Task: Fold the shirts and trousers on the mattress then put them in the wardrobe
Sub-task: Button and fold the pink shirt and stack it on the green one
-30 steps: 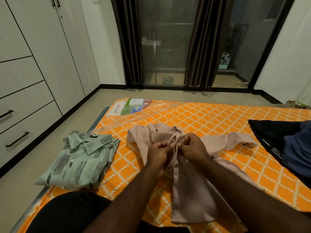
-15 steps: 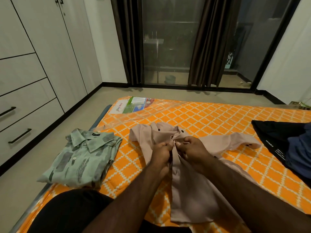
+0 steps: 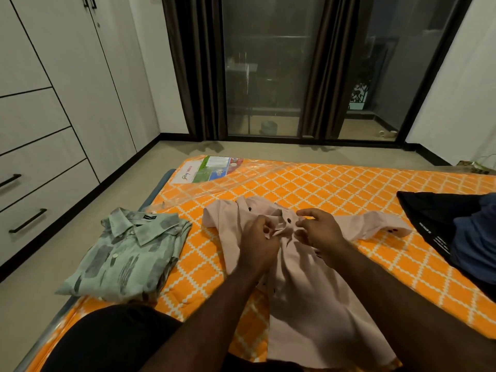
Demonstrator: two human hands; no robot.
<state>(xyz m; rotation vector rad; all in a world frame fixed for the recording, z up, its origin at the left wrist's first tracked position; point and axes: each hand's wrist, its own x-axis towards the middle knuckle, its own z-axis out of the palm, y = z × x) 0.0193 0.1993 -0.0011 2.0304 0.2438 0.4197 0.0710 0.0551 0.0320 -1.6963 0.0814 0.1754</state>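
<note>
A pale pink shirt (image 3: 311, 307) with dark buttons lies spread on the orange patterned mattress (image 3: 335, 183), collar away from me. My left hand (image 3: 260, 242) pinches the shirt's front placket just below the collar. My right hand (image 3: 319, 232) pinches the facing edge next to a dark button. A folded green patterned shirt (image 3: 126, 253) lies at the mattress's left edge. The white wardrobe (image 3: 53, 108), with drawers and doors closed, stands along the left wall.
Dark and blue clothes (image 3: 461, 232) lie heaped at the right edge of the mattress. Clear plastic wrap with a printed label (image 3: 209, 171) covers the far left corner. Bare floor runs between mattress and wardrobe. Curtains and a glass door stand beyond.
Both hands stayed on the pink shirt's placket and shifted slightly towards the collar. My right hand's fingers have spread a little around a button. The view has tilted slightly.
</note>
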